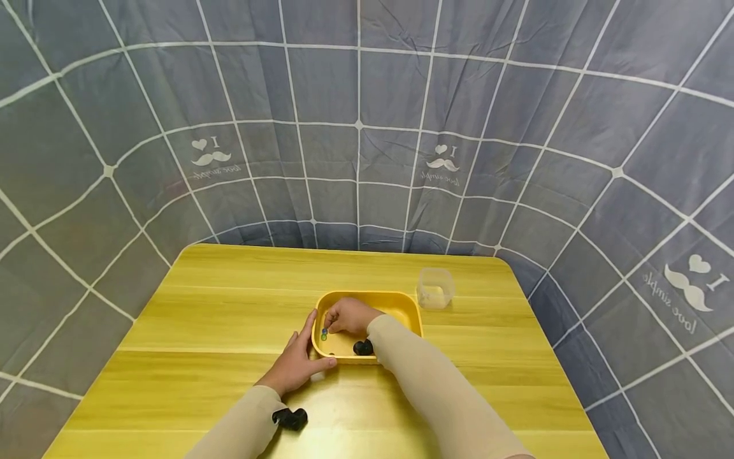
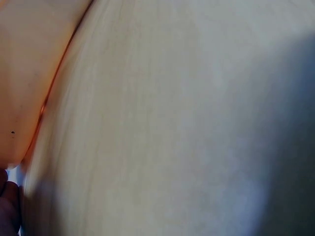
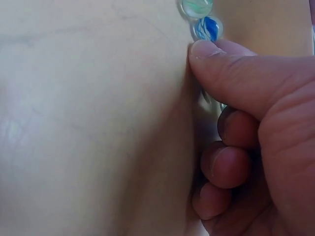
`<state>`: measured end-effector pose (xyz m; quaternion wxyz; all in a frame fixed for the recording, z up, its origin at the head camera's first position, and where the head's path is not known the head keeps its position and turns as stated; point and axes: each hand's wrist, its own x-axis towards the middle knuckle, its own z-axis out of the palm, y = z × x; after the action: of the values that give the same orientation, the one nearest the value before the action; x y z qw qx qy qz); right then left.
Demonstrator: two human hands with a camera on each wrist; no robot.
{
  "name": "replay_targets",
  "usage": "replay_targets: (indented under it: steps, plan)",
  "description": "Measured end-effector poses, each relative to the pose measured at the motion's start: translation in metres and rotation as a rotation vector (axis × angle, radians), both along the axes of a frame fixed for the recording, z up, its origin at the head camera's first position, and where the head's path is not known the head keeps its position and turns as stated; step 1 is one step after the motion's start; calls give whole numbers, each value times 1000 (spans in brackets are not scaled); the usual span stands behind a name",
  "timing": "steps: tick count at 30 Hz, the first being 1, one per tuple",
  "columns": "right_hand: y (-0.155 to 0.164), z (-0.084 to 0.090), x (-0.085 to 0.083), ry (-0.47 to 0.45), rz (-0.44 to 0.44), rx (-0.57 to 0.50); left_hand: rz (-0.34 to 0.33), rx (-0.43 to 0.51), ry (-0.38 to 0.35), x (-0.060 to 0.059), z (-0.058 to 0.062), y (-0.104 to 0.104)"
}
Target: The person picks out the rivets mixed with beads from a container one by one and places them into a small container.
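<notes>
Marbles (image 3: 206,27) lie by the curled right hand (image 1: 346,317); flat left hand (image 1: 295,363) braces the yellow tray (image 1: 410,312) (clear cup (image 1: 435,288) nearby).

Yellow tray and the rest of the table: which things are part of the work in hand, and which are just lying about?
In use:
- yellow tray, steadied at its near left corner by the left hand
- marbles in the tray, a green and a blue one
- right hand, fingers curled inside the tray beside them

Lying about:
- clear plastic cup, right of the tray
- wooden table
</notes>
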<state>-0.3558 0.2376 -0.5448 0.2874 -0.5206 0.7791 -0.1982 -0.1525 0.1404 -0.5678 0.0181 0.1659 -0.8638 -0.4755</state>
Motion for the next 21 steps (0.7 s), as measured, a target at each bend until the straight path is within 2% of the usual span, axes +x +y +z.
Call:
replay_targets:
  steps: [15, 21]
  plan:
    - [6, -2, -5, -56, 20, -54, 2, -8, 5, -2, 0, 0]
    - [8, -4, -6, -91, 1, -67, 5, -7, -1, -2, 1, 2]
